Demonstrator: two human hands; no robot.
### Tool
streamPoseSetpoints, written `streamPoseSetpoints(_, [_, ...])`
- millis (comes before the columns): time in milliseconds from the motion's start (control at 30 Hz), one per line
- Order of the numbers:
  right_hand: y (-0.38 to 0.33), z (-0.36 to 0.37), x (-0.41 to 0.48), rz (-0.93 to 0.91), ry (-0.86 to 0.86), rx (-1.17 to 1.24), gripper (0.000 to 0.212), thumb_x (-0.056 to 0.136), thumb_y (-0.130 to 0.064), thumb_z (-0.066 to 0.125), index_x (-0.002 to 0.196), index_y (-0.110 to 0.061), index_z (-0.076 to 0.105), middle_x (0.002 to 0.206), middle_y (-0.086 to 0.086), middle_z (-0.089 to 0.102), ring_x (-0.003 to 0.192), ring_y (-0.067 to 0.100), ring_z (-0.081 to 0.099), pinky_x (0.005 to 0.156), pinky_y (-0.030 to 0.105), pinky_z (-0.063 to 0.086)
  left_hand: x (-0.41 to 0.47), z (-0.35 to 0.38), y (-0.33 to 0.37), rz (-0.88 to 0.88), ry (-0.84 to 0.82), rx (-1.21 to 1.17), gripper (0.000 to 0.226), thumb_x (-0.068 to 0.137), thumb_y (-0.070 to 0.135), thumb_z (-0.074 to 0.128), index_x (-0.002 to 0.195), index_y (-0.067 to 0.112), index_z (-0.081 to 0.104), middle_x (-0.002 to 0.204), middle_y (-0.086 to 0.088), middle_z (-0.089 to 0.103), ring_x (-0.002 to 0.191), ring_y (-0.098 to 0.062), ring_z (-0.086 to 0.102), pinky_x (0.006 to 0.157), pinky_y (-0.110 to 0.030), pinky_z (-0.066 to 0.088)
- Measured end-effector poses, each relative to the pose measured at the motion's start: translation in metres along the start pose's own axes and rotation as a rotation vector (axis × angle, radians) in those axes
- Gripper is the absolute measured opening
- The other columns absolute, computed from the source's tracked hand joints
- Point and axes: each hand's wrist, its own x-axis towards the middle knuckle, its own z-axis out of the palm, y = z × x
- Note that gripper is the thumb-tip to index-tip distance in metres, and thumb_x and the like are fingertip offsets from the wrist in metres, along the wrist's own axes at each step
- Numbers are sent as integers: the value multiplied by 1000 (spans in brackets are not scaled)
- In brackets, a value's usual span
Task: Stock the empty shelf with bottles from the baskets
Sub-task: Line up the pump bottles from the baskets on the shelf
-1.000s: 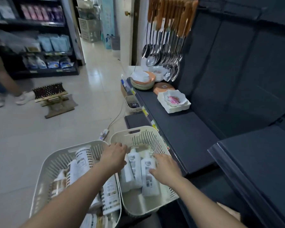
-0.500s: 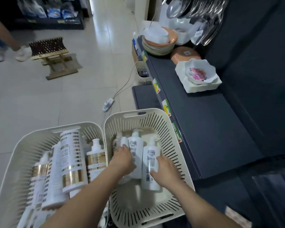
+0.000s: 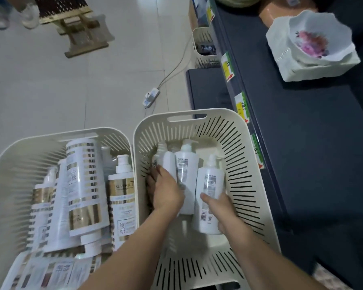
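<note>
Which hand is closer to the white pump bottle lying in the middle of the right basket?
Left. The left hand lies against the middle bottle, overlapping its left side while reaching for the bottle beside it. The right hand grips the rightmost bottle, just right of it.

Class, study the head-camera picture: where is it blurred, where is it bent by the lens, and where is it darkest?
Head view: motion blur smears the gold-banded white bottles in the left cream slotted basket; the plain white pump bottles by both hands read sharper. The wide lens tilts and stretches the dark blue shelf near the frame's right edge. Darkest is the shelf, against the bright pale floor tiles.
</note>
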Motion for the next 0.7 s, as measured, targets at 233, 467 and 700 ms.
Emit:
streamPoseSetpoints(233, [23, 5, 20, 72, 62, 118, 80, 30, -60, 79, 99, -22, 69, 79, -2, 76, 68, 24, 73, 70, 43, 62, -2, -2, 4, 81, -50, -194, 91, 82, 27, 74, 149, 12, 14, 150, -8, 28, 129, -32, 39, 96, -40, 42])
streamPoseSetpoints(467, [13, -3, -4, 110, -63, 246, 68, 34, -45, 86, 94, -18, 69, 79, 3, 76, 70, 28, 74, 71, 46, 62, 5, -9, 5, -50, -196, -252, 110, 76, 19, 79, 153, 17, -1, 123, -10, 55, 111, -30, 57, 80, -38, 48])
streamPoseSetpoints(700, [-6, -12, -37, 27, -247, 411, 60, 47, -24, 84, 103, -8, 70, 87, 17, 76, 83, 37, 74, 82, 55, 58, -9, -36, 7, -299, -371, -943, 79, 52, 7, 76, 123, 11, 41, 109, -17, 62, 91, -37, 66, 76, -53, 57])
